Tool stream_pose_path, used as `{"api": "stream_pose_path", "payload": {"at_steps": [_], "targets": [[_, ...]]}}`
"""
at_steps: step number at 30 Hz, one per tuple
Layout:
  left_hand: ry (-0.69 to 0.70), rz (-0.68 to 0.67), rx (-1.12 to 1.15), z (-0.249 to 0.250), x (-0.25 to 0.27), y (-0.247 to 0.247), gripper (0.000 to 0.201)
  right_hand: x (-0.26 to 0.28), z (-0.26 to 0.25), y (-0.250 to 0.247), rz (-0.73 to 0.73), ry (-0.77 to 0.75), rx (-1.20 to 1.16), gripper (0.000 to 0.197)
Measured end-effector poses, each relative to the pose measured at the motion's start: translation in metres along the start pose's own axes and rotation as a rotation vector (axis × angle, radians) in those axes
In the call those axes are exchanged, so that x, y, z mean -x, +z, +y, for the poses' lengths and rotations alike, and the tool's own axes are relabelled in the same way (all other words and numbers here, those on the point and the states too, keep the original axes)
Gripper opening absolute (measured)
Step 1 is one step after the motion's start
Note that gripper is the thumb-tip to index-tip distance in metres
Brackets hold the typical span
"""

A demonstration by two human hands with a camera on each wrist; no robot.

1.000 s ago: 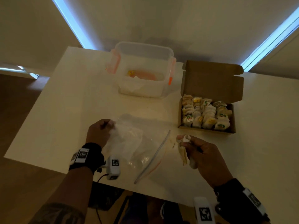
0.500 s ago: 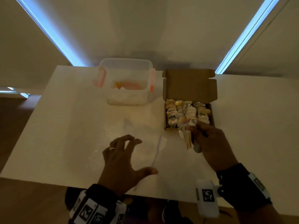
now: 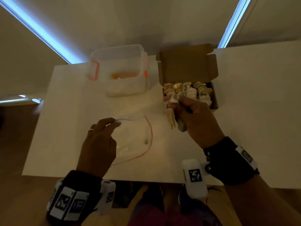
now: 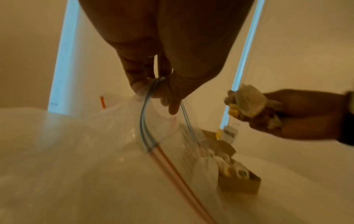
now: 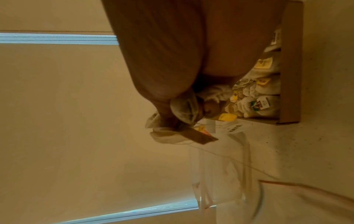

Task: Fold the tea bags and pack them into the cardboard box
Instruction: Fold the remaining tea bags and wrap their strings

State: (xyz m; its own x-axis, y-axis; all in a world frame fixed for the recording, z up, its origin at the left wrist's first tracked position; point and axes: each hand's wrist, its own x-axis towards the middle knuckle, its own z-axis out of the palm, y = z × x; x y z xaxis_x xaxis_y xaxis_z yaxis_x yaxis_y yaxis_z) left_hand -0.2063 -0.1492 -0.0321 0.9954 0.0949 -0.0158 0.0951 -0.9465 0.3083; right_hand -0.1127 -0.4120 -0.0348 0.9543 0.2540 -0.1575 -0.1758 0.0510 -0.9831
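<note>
An open brown cardboard box (image 3: pixel 214 97) (image 5: pixel 290 63) stands at the table's far right, packed with rows of folded tea bags (image 3: pixel 189 89). My right hand (image 3: pixel 193 115) grips a bunch of tea bags (image 3: pixel 171 118) (image 5: pixel 184 109) at the box's near-left corner. Their tags dangle below my fingers in the right wrist view. My left hand (image 3: pixel 104 129) (image 4: pixel 159 89) pinches the zip edge of a clear plastic bag (image 3: pixel 135 139) (image 4: pixel 153 136) lying on the table. Whether the plastic bag holds anything I cannot tell.
A clear plastic tub (image 3: pixel 118 70) with orange latches stands at the table's far middle, left of the box, with something orange and yellow inside. The white table's near edge (image 3: pixel 130 179) runs just in front of my wrists.
My right hand carried the tea bags from the table's middle up to the box's near-left corner. My left hand let go of the plastic bag, spread, then took hold of its zip edge.
</note>
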Motion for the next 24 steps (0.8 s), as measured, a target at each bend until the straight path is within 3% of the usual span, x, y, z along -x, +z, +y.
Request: {"api": "stream_pose_path", "payload": {"at_steps": [6, 14, 20, 24], "targets": [[0.031, -0.024, 0.059, -0.01, -0.009, -0.017, 0.058, 0.008, -0.041, 0.004, -0.068, -0.085, -0.041, 0.026], [0.051, -0.047, 0.132, -0.008, -0.002, 0.012, 0.05, 0.019, -0.097, 0.001, -0.147, -0.262, 0.052, 0.023], [-0.072, -0.328, 0.287, -0.002, 0.006, 0.064, 0.015, 0.017, -0.125, -0.001, -0.14, -0.292, 0.018, 0.026], [-0.124, -0.183, 0.297, -0.004, -0.007, 0.064, 0.024, 0.018, -0.136, -0.002, -0.121, -0.342, 0.103, 0.024]]}}
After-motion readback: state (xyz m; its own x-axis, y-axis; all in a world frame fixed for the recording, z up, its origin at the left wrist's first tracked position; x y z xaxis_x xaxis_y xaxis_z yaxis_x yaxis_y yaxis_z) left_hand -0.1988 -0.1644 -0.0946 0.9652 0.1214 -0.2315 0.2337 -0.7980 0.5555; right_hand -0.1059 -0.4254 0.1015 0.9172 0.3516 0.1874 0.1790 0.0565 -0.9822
